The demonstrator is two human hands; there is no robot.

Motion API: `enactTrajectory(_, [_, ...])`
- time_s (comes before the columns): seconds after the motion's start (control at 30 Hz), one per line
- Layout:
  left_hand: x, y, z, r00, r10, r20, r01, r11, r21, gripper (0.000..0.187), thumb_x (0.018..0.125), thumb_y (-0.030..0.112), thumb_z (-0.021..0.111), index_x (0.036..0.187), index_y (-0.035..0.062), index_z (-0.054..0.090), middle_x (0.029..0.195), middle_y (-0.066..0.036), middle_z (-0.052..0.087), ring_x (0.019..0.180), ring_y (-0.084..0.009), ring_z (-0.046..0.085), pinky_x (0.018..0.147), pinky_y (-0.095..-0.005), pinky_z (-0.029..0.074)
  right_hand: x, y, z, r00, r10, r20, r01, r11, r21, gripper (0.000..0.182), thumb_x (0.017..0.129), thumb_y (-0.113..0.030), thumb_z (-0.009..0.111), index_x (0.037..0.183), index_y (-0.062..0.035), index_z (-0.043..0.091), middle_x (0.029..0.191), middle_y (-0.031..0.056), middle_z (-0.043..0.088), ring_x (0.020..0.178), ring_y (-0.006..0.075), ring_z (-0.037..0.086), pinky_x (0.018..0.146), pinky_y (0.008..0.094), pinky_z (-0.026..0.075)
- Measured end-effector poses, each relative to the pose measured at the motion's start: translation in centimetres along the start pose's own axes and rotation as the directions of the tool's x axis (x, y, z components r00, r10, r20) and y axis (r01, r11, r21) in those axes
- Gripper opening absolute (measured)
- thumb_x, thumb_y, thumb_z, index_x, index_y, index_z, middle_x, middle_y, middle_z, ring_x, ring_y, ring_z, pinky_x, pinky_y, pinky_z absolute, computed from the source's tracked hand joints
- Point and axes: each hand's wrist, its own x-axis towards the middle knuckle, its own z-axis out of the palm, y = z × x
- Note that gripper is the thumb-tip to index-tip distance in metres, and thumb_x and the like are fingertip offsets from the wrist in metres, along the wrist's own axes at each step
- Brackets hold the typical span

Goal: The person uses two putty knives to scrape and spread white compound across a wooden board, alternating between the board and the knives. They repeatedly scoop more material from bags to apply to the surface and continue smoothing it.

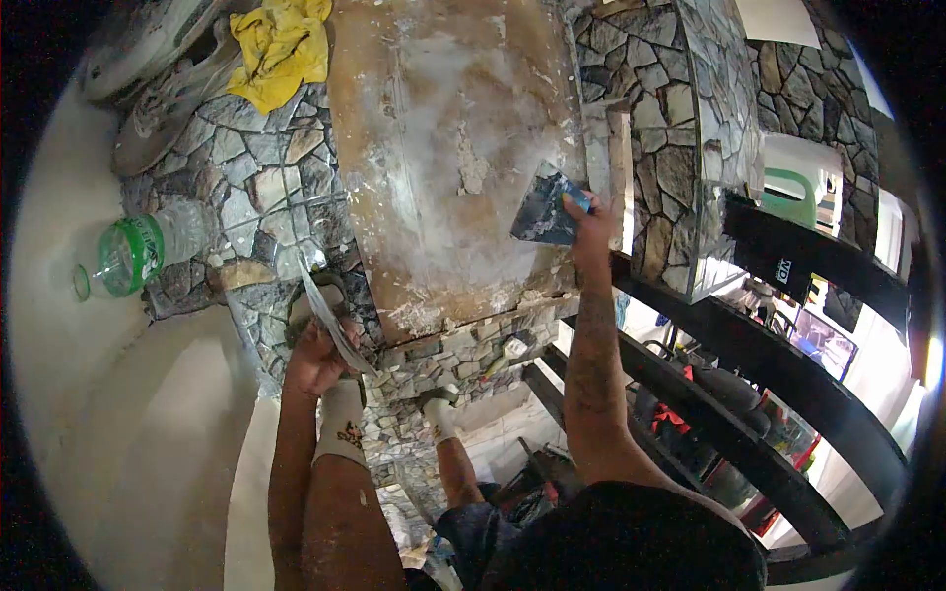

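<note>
My right hand [593,231] grips a putty knife [545,212] with a wide dark blade and a blue handle. The blade overlaps the right side of a brown wooden panel [404,197], which is streaked with white dust and has a rough pale patch near its middle. Lower left, my left hand [317,362] is closed round a thin, pale flat-bladed tool [333,317]. It is seen nearly edge-on and held left of the panel's near corner, over the stone-patterned surface [261,182]. My left fingers partly hide its grip.
A yellow cloth [280,54] and grey sandals [163,108] lie at the upper left. Below them, a clear bottle with a green label [145,254] rests on its side by the wall. Dark beams [759,340] cross the right, with a cluttered lower area beyond. My feet stand on stone-patterned steps [473,369].
</note>
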Motion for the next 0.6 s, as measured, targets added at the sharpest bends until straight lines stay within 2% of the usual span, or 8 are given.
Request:
enactTrajectory(0.07, [-0.1, 0.1, -0.2, 1.000, -0.025, 0.001, 0.025, 1.000, 0.010, 0.037, 0.081, 0.026, 0.070, 0.110, 0.0081, 0.054, 0.095, -0.012, 0.058, 0.085, -0.0254, 0.062, 0.058, -0.0406, 0.059, 1.4, 3.9, -0.7, 0.969, -0.225, -0.104, 0.154, 0.875, -0.459, 0.024, 0.078, -0.013, 0.073, 0.094, -0.0013, 0.061, 0.083, 0.0063, 0.065, 0.073, 0.0179, 0.060, 0.068, 0.0295, 0.047])
enactTrajectory(0.17, [-0.1, 0.0, -1.1, 0.998, -0.038, 0.042, 0.039, 0.999, -0.010, 0.039, 0.081, 0.025, 0.071, 0.112, 0.0086, 0.054, 0.098, -0.013, 0.059, 0.089, -0.0265, 0.063, 0.057, -0.0429, 0.060, -0.4, -0.3, 5.4, 0.979, -0.169, -0.111, 0.088, 0.851, -0.518, 0.028, 0.079, -0.018, 0.072, 0.095, 0.0013, 0.060, 0.084, 0.0103, 0.064, 0.077, 0.0190, 0.059, 0.071, 0.0327, 0.046])
enactTrajectory(0.2, [-0.2, 0.0, -1.1, 0.999, -0.041, -0.007, 0.041, 0.999, 0.007, 0.039, 0.081, 0.025, 0.071, 0.112, 0.0080, 0.053, 0.099, -0.014, 0.059, 0.090, -0.0268, 0.063, 0.057, -0.0431, 0.060, -0.6, -0.6, 7.1, 0.983, -0.162, -0.087, 0.091, 0.839, -0.537, 0.029, 0.079, -0.019, 0.072, 0.095, 0.0021, 0.060, 0.084, 0.0115, 0.063, 0.078, 0.0192, 0.058, 0.072, 0.0335, 0.046])
enactTrajectory(0.27, [-0.4, 0.1, -0.6, 0.995, -0.043, -0.087, 0.044, 0.999, 0.018, 0.041, 0.081, 0.026, 0.072, 0.112, 0.0067, 0.053, 0.101, -0.015, 0.060, 0.091, -0.0272, 0.064, 0.057, -0.0433, 0.059, 1.6, 0.8, 8.4, 0.982, -0.184, 0.044, 0.176, 0.803, -0.569, 0.031, 0.078, -0.020, 0.072, 0.095, 0.0033, 0.060, 0.085, 0.0136, 0.062, 0.080, 0.0190, 0.057, 0.074, 0.0345, 0.046])
enactTrajectory(0.37, [-0.9, 0.3, -0.5, 0.989, -0.061, -0.134, 0.059, 0.998, -0.016, 0.043, 0.080, 0.026, 0.072, 0.112, 0.0041, 0.053, 0.103, -0.016, 0.061, 0.091, -0.0269, 0.064, 0.058, -0.0424, 0.059, 3.4, -3.3, 7.1, 0.933, -0.321, 0.162, 0.337, 0.629, -0.701, 0.031, 0.077, -0.018, 0.073, 0.095, 0.0029, 0.060, 0.082, 0.0120, 0.063, 0.076, 0.0142, 0.056, 0.070, 0.0325, 0.046])
enactTrajectory(0.43, [-0.8, 0.7, -0.5, 0.992, -0.091, -0.089, 0.093, 0.996, 0.009, 0.044, 0.080, 0.026, 0.072, 0.111, 0.0023, 0.053, 0.103, -0.015, 0.062, 0.091, -0.0261, 0.065, 0.060, -0.0412, 0.059, 7.2, -4.3, 5.2, 0.942, -0.273, 0.194, 0.335, 0.788, -0.517, 0.027, 0.075, -0.015, 0.074, 0.094, 0.0006, 0.062, 0.078, 0.0117, 0.065, 0.069, 0.0176, 0.060, 0.064, 0.0339, 0.047])
enactTrajectory(0.5, [-0.7, 0.8, -0.7, 0.992, -0.115, -0.048, 0.116, 0.993, 0.034, 0.044, 0.081, 0.025, 0.072, 0.111, 0.0012, 0.052, 0.102, -0.015, 0.062, 0.090, -0.0253, 0.065, 0.062, -0.0401, 0.059, 13.0, -3.6, 4.6, 0.943, -0.261, 0.207, 0.333, 0.699, -0.633, 0.023, 0.073, -0.015, 0.075, 0.090, -0.0031, 0.065, 0.077, 0.0125, 0.067, 0.064, 0.0226, 0.063, 0.060, 0.0350, 0.048])
enactTrajectory(0.6, [-0.6, 0.5, -0.8, 0.996, -0.078, -0.044, 0.079, 0.997, 0.027, 0.042, 0.081, 0.023, 0.071, 0.111, 0.0007, 0.053, 0.102, -0.014, 0.062, 0.087, -0.0248, 0.066, 0.064, -0.0386, 0.059, 13.6, -6.3, 9.2, 0.795, -0.530, 0.295, 0.533, 0.378, -0.757, 0.022, 0.073, -0.017, 0.075, 0.091, -0.0063, 0.068, 0.079, 0.0142, 0.067, 0.067, 0.0277, 0.064, 0.064, 0.0367, 0.049])
